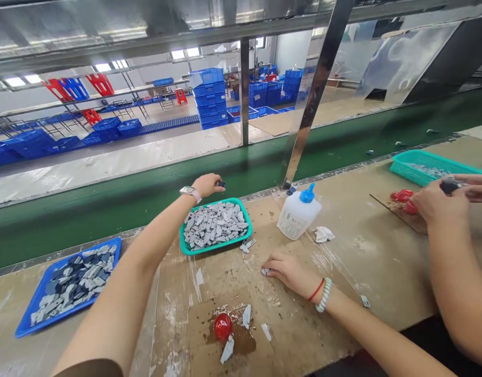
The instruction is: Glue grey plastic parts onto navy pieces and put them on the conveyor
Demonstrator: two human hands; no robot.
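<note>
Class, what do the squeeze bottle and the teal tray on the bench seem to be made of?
The bottle looks like cloudy white plastic, its translucent wall showing a soft sheen; the cap is glossier blue plastic. The tray seems moulded plastic, smooth and semi-gloss, with an evenly rounded rim.

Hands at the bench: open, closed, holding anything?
Left hand: closed, pinching a small dark piece.
Right hand: open, resting on a small grey piece.

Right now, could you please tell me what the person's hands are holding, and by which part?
The left hand pinches a small dark piece at its fingertips, though which part is unclear. The right hand touches a small grey piece, grip unclear.
</note>
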